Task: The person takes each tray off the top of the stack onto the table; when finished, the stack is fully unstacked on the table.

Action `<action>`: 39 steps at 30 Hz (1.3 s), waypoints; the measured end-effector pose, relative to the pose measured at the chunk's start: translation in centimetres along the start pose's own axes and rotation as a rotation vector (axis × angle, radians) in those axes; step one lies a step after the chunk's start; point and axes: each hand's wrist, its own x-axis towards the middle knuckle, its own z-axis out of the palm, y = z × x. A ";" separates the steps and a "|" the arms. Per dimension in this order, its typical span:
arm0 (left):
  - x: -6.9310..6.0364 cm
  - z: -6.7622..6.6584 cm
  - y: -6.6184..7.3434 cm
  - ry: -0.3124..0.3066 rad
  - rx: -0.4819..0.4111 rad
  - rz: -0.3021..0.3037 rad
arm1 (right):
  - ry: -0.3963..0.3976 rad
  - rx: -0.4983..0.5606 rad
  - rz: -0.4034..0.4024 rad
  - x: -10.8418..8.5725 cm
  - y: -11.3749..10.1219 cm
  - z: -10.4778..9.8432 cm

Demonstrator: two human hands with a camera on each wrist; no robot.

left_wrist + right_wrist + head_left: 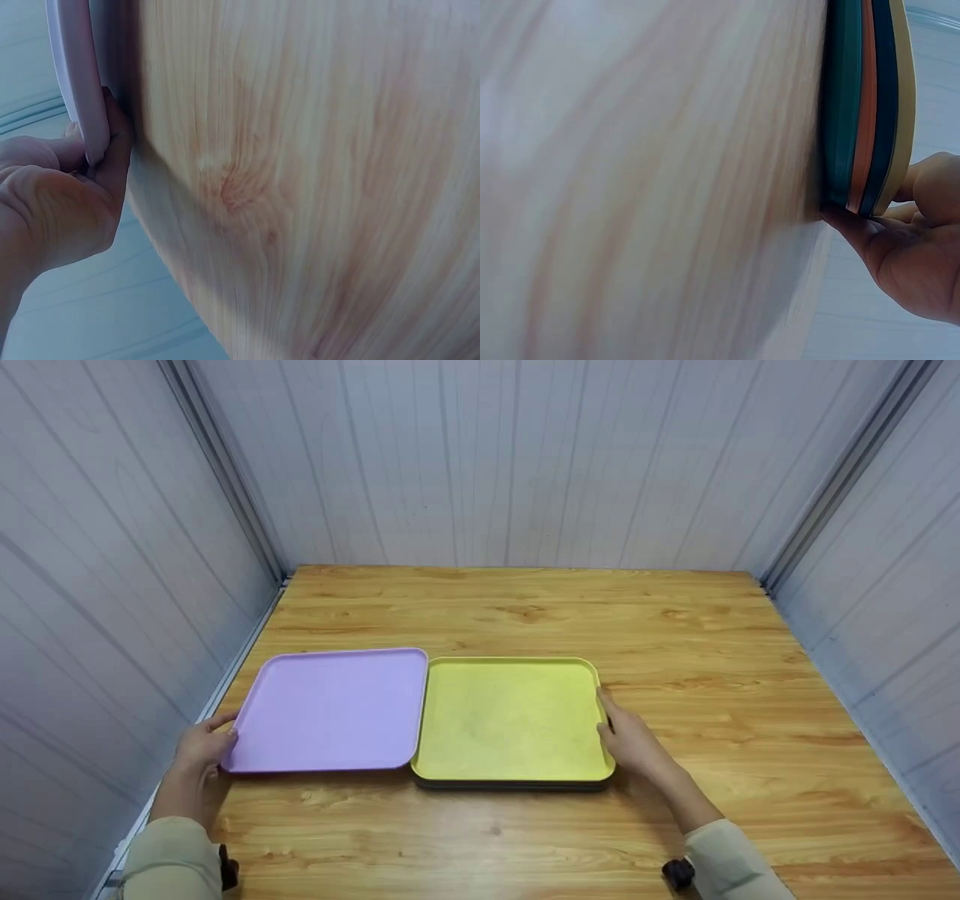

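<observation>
A purple tray point(330, 711) lies left of a yellow tray point(514, 718), its right edge meeting the yellow one's left edge. My left hand point(202, 746) grips the purple tray's left edge near the front corner; the left wrist view shows the rim point(81, 82) pinched between thumb and fingers of the hand point(67, 195). The yellow tray tops a stack; in the right wrist view dark blue, orange and green trays point(844, 105) show beneath its rim point(902, 97). My right hand point(637, 739) holds the stack's right edge, fingers point(855, 229) against the stacked rims.
The wooden table point(517, 840) extends around the trays. Pale panelled walls point(480, 465) rise behind it and on both sides, and the left wall stands close to my left hand.
</observation>
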 end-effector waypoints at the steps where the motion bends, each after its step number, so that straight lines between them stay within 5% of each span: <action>1: 0.0 -0.1 -0.1 0.002 -0.006 0.007 | -0.003 0.004 0.002 0.0 0.0 0.0; 9: -0.1 -0.4 -0.1 0.029 -0.025 -0.076 | 0.016 -0.018 -0.006 -0.1 0.1 -0.1; 19: -0.3 -0.5 0.0 0.035 0.009 -0.057 | 0.038 -0.032 -0.029 0.0 0.2 0.0; 26: -0.6 -0.6 0.8 0.011 -0.053 -0.072 | 0.029 -0.024 -0.028 0.0 0.0 0.0; 35: -2.0 0.7 3.7 0.160 0.276 0.036 | 0.028 -0.020 -0.007 -0.2 -0.1 -0.1; 39: -2.4 1.9 5.2 0.232 0.293 0.100 | 0.032 -0.016 -0.008 -0.1 -0.1 0.0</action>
